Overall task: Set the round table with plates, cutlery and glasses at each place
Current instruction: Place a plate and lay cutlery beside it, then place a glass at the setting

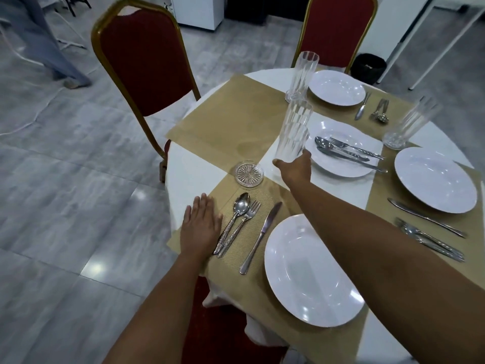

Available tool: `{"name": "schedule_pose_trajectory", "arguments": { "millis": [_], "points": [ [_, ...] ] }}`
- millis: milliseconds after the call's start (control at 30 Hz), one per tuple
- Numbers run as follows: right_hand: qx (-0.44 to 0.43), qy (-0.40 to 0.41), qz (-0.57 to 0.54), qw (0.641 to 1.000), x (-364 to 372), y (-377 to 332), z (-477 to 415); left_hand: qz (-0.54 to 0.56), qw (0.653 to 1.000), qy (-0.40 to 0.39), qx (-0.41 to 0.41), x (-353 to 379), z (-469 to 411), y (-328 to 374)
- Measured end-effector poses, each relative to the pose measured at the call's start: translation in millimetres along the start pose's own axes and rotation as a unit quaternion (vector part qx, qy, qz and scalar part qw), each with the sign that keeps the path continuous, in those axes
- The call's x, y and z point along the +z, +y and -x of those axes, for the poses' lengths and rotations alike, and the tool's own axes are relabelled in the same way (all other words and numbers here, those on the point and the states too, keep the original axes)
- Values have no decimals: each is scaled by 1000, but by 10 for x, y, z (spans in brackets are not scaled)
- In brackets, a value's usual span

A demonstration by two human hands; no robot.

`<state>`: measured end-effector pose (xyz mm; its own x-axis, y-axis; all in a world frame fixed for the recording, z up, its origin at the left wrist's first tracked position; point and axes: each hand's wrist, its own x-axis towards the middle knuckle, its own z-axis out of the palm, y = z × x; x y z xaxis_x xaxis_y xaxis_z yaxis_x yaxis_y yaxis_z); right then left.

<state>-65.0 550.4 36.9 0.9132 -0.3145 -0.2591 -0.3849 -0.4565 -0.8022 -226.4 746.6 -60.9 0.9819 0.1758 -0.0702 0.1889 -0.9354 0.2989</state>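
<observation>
My right hand (pixel 294 168) grips a tall cut glass (pixel 292 130) low on its body, thumb on the near side, fingers wrapped behind it. The low grip keeps the rim untouched. The glass is upright; whether its base still touches the table (pixel 183 164) I cannot tell.

My left hand (pixel 200 227) lies open and flat, palm down, on the near-left edge of the table, on the corner of the nearest placemat (pixel 262 279). I judge it is there to brace me and hold the mat while the other arm reaches inward.

A small glass coaster (pixel 249 172) sits at the far corner of that placemat, just beside the held glass and to its left. It is empty, so I judge it to be the target for this glass.

The nearest place already has a spoon (pixel 237 214), a fork (pixel 245 222) and a knife (pixel 262 235) side by side left of its plate (pixel 309 274); only the glass is missing.

A plate near the centre (pixel 338 147) carries a further set of cutlery, presumably stock for the bare placemat (pixel 223 119) at the far-left edge. Two other glasses stand farther off: one (pixel 301 76) beside the far plate (pixel 336 86), one (pixel 409 124) toward the right edge, near the right-hand plate (pixel 435 179).

Next move: carry the glass left and lower it squarely onto the coaster.
</observation>
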Motion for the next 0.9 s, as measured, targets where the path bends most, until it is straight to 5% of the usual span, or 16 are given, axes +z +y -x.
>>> {"name": "schedule_pose_trajectory", "arguments": {
  "millis": [567,900],
  "points": [
    [-38,8,-62,997,-57,21,-25,9,1000,-7,-6,2,-9,-16],
    [-71,-25,-81,994,-657,126,339,1,995,-88,-34,-260,51,159]
  ]
}}
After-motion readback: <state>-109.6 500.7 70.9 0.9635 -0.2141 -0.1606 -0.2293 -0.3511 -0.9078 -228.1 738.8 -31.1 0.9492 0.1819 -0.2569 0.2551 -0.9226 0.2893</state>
